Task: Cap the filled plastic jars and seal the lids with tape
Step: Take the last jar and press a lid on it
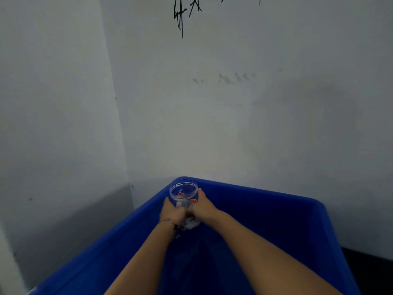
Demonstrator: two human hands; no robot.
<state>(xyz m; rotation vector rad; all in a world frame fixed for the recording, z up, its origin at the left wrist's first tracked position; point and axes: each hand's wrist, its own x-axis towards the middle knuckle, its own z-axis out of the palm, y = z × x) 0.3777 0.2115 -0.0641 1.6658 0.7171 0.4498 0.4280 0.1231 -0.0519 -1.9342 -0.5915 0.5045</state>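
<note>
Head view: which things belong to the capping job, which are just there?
Job:
- jar, clear plastic, no lid visible
- left hand and right hand, gripping the jar from both sides

Just there:
- blue bin, under the jar and hands
- wall with black scribbles

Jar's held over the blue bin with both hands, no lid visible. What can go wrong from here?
1. The clear jar looks uncapped, so tilting it could spill its contents into the blue bin.
2. Left hand and right hand grip only its lower half; it could slip.
3. No lid or tape in view, so capping may stall.
</note>
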